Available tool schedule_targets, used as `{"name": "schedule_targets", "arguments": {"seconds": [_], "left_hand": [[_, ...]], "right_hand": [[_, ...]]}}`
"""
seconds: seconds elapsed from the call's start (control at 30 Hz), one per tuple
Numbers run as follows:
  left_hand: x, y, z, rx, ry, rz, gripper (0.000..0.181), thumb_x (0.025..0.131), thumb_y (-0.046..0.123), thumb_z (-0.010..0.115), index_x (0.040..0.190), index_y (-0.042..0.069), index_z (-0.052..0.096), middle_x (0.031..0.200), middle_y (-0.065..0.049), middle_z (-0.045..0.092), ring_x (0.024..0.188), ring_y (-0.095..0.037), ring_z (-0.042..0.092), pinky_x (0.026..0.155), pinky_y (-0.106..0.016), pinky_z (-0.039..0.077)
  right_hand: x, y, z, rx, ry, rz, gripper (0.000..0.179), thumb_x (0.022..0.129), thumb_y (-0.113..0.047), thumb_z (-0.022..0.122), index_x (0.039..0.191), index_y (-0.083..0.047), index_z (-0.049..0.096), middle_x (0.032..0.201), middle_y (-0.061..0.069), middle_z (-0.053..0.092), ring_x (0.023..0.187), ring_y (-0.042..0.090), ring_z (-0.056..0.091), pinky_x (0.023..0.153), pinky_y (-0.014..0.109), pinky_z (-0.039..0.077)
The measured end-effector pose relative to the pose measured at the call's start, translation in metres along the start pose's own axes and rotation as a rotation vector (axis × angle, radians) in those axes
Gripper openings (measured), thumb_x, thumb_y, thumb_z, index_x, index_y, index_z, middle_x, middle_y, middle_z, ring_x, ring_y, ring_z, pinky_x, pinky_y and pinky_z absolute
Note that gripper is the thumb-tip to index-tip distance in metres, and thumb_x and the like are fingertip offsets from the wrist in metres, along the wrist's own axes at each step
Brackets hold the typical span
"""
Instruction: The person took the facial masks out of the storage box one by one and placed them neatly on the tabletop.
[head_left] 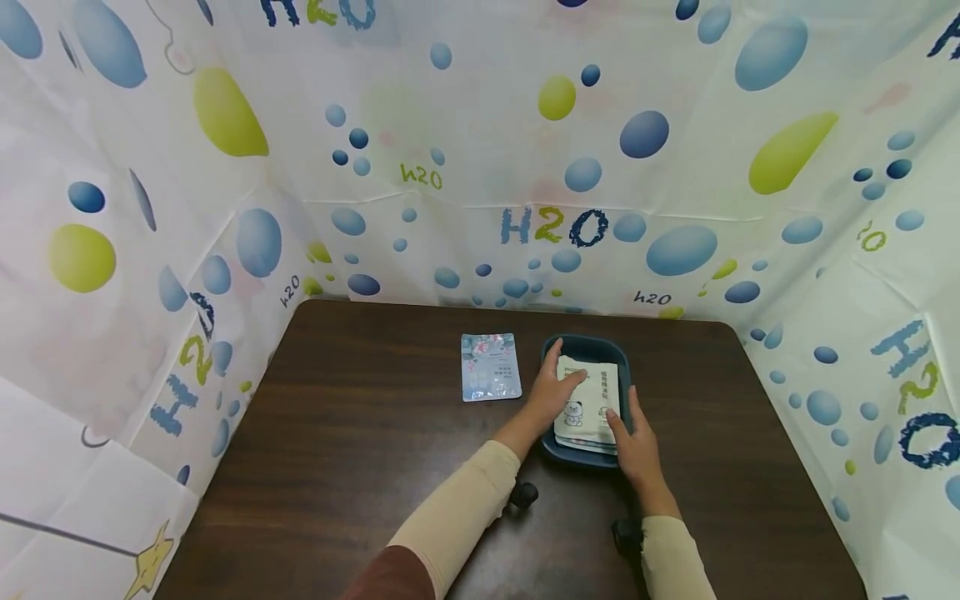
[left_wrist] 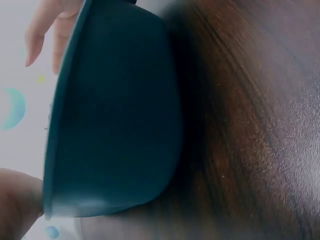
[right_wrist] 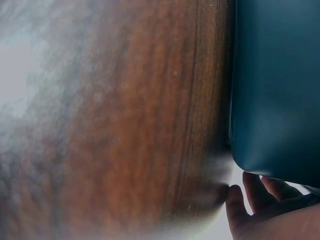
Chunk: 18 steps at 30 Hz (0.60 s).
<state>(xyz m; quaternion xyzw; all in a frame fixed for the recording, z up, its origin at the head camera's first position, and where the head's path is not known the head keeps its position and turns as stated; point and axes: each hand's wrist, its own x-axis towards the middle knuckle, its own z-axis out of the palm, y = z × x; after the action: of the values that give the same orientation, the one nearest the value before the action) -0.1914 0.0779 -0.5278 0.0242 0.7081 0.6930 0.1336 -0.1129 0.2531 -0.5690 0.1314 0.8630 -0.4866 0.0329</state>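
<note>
A dark blue plastic basket (head_left: 577, 457) stands right of the middle of the table, holding a stack of cream-coloured packets (head_left: 600, 392) with a cartoon animal and printed characters. My left hand (head_left: 551, 390) holds the basket's left side, its thumb reaching over the top packet. On the opposite side, my right hand (head_left: 637, 442) grips the basket, fingers along the outer wall and thumb over the packets' edge. The right fingers (right_wrist: 257, 192) also show by the basket's corner in the right wrist view. In the left wrist view, the basket wall (left_wrist: 117, 110) hides much of both hands.
A light blue flat sachet (head_left: 491, 367) with a floral print lies left of the basket. The dark brown wooden table (head_left: 360, 433) is bordered by a white curtain (head_left: 480, 150) with blue and green dots and H2O lettering.
</note>
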Motion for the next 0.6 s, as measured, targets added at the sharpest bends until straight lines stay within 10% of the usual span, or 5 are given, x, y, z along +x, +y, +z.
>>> {"name": "schedule_targets", "arguments": {"seconds": [0.6], "left_hand": [[0.006, -0.007, 0.018, -0.03, 0.057, -0.143, 0.077, 0.095, 0.029, 0.067, 0.161, 0.018, 0.028, 0.166, -0.013, 0.034, 0.15, -0.032, 0.036, 0.124, -0.054, 0.029]], "right_hand": [[0.001, 0.002, 0.001, 0.016, 0.02, -0.027, 0.082, 0.104, -0.054, 0.048, 0.166, -0.024, 0.002, 0.173, 0.013, 0.009, 0.158, 0.042, 0.012, 0.125, 0.065, 0.013]]}}
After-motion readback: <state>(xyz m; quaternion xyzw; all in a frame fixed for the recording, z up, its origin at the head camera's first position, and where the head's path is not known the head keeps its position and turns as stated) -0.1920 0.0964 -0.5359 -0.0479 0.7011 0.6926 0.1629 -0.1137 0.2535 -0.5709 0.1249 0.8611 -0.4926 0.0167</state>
